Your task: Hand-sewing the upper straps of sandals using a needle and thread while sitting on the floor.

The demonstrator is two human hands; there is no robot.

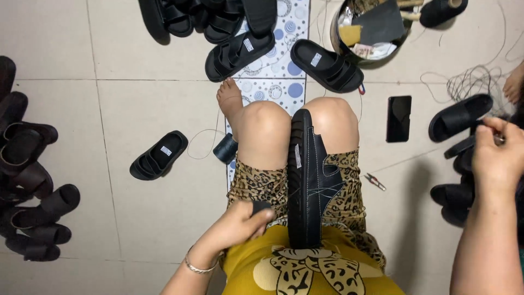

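Two hands work over a black sandal (307, 180) clamped sole-edge up between the person's knees at the centre of the frame. The left hand (240, 225), low and left of centre, has its fingers curled shut round a small dark piece (261, 207) pinched at the thumb, just beside the sandal's near end; a silver bangle (197, 266) circles that wrist. The right hand (498, 158) is raised at the right edge, well apart from the sandal, fingers closed in a narrow pinch on something thin; what it grips is too small to tell. White stitching crosses the sandal's upper, which leans toward the right knee.

Just right of the lap, small snips (375, 181) lie on the tile floor (142, 218). Left of the knees sit a dark spool (225, 148) and a single sandal (159, 155). A phone (399, 118) lies face up right of the right knee, with more sandals (458, 117) stacked toward the right edge. A pile of black sandals (30, 180) fills the left edge. Farther off, a dotted mat (284, 82) runs up the middle under a bare foot (230, 98), bearing two more sandals (327, 64). At the top stand a round tin (335, 33) of scraps and loose thread (469, 82) at upper right.
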